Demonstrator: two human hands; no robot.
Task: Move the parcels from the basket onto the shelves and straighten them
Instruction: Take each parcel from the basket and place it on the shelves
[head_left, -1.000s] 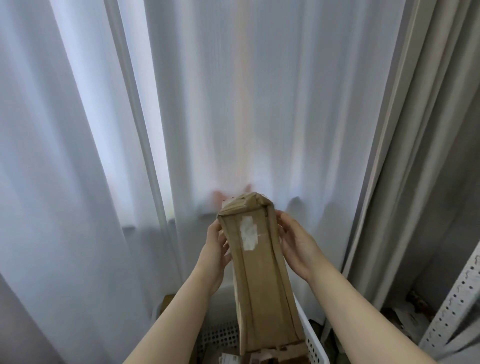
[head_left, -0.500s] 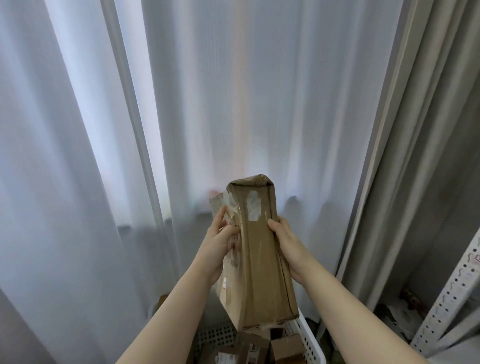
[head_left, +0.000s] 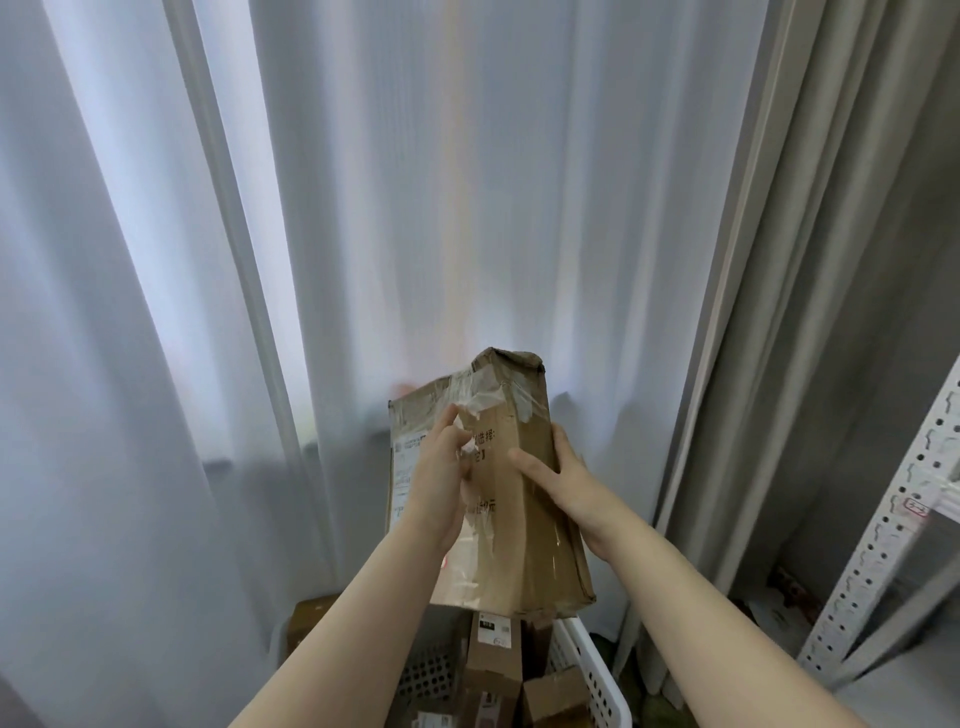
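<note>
left hand (head_left: 441, 483) curls its fingers over the broad labelled face of the brown parcel (head_left: 524, 551), by the torn tape near its top, while the right hand (head_left: 569, 486) clasps the narrow side, thumb laid across the front and fingers wrapped behind. the parcel hangs upright in the lower middle of the frame, clear above the white basket (head_left: 589, 673), where smaller parcels (head_left: 491, 662) lie. to do this step well, keep both grips steady on the long box, swing it toward the shelf upright (head_left: 883, 519) at the right edge — well apart for now — and set it flat on its base before squaring it. a second ago its foot was down in the basket and only the narrow face showed; it has since risen free and turned, so the label side at left shows against the pale curtain (head_left: 363, 208).
</note>
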